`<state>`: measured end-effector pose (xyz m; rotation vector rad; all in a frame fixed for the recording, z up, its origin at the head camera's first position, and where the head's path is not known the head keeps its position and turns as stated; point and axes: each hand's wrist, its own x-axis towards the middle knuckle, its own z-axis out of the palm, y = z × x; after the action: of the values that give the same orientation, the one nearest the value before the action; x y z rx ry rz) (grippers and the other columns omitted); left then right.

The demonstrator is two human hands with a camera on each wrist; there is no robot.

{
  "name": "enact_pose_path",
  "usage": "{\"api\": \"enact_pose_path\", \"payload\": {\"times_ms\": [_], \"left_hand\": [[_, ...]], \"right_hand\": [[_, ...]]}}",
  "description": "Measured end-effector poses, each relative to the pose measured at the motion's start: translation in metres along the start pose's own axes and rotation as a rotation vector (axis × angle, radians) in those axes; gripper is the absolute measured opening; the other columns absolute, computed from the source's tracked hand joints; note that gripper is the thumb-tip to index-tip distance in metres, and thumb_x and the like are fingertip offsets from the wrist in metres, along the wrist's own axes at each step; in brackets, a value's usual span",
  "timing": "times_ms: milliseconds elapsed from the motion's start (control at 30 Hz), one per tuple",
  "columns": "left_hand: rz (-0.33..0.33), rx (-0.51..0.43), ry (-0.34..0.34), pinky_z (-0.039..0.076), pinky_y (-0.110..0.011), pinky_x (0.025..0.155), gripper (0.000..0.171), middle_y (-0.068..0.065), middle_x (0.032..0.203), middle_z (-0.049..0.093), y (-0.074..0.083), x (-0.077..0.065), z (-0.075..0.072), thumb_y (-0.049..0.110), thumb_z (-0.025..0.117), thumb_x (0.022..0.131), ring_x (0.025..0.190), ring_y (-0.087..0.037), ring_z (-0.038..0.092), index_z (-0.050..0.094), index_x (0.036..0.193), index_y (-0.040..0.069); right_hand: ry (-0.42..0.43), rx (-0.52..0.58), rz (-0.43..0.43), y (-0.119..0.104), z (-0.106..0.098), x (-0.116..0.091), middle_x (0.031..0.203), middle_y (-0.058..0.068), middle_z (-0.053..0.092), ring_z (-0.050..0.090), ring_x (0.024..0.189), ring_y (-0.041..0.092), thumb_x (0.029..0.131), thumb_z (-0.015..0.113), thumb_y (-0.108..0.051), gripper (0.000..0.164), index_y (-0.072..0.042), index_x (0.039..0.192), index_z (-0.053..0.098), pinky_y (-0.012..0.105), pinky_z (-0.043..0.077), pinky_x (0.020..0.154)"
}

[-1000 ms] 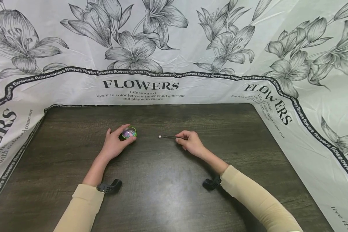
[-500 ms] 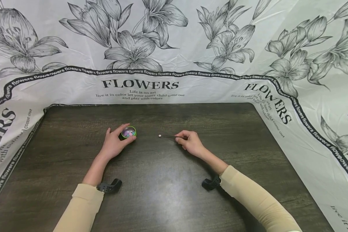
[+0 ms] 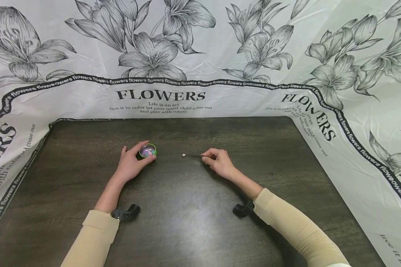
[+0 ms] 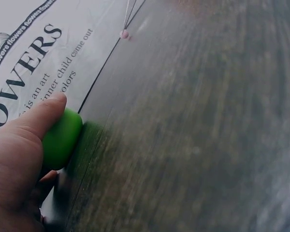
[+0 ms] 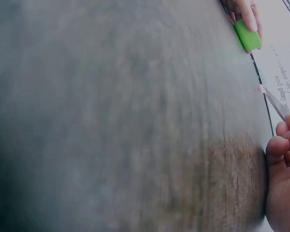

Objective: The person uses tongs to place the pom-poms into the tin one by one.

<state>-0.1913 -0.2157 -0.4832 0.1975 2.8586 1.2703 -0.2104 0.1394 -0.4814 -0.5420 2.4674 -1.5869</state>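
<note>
My left hand [image 3: 130,163] grips a small round green cup [image 4: 64,140] on the table, thumb on the near side and fingers round the far side. Shiny purple and pink pieces show inside it in the head view. Level with the cup, to its right, my right hand [image 3: 220,163] pinches thin metal tweezers [image 3: 195,155] between thumb and fingers. Their tips point left toward the cup and hold a small pale pink bead [image 5: 261,89]. A short gap separates bead and cup.
Both hands work over a dark wood-grain table [image 3: 187,196]. A white cloth [image 3: 227,102] printed with flowers and lettering hangs along the back and sides. Black straps [image 3: 126,213] sit at both wrists.
The head view has tilted slightly, so the whole scene sits a little higher. Both hands keep their holds on the cup and the tweezers, almost still, with the bead staying at the tips.
</note>
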Motion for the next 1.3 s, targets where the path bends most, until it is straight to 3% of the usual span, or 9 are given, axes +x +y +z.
{"api": "enact_pose_path", "payload": {"times_ms": [333, 600, 900, 1300], "left_hand": [[-0.008, 0.002, -0.005, -0.009, -0.059, 0.123, 0.076, -0.03, 0.158, 0.036, 0.003, -0.001, -0.001, 0.041, 0.072, 0.098, 0.142, -0.053, 0.036, 0.041, 0.158, 0.006], [-0.012, -0.005, 0.0, -0.009, -0.059, 0.123, 0.076, -0.029, 0.158, 0.036, 0.0, -0.001, 0.0, 0.041, 0.072, 0.098, 0.143, -0.053, 0.034, 0.041, 0.157, 0.007], [-0.005, 0.0, 0.009, -0.008, -0.059, 0.123, 0.075, -0.028, 0.158, 0.038, -0.001, 0.001, 0.0, 0.042, 0.072, 0.098, 0.141, -0.053, 0.036, 0.043, 0.157, 0.007], [-0.016, 0.0, 0.001, -0.009, -0.06, 0.122, 0.077, -0.026, 0.158, 0.038, -0.002, 0.002, 0.001, 0.043, 0.073, 0.097, 0.145, -0.055, 0.027, 0.041, 0.158, 0.008]], "right_hand": [[0.005, -0.012, 0.008, 0.0, -0.002, 0.005, 0.076, 0.011, 0.067, 0.04, 0.047, 0.013, 0.101, 0.066, -0.008, 0.015, -0.002, 0.111, 0.076, 0.026, 0.037, 0.046], [0.022, -0.01, -0.03, -0.012, -0.002, 0.022, 0.075, 0.016, 0.065, 0.039, 0.047, 0.014, 0.102, 0.065, -0.008, 0.016, -0.001, 0.113, 0.074, 0.026, 0.035, 0.045], [0.073, 0.096, -0.075, -0.027, 0.006, 0.037, 0.061, 0.0, 0.05, 0.036, 0.045, 0.014, 0.101, 0.065, -0.006, 0.016, 0.001, 0.113, 0.074, 0.026, 0.031, 0.044], [0.083, 0.127, -0.088, -0.035, 0.024, 0.045, 0.064, 0.003, 0.054, 0.037, 0.046, 0.014, 0.101, 0.067, -0.006, 0.015, 0.001, 0.112, 0.075, 0.026, 0.033, 0.044]]}}
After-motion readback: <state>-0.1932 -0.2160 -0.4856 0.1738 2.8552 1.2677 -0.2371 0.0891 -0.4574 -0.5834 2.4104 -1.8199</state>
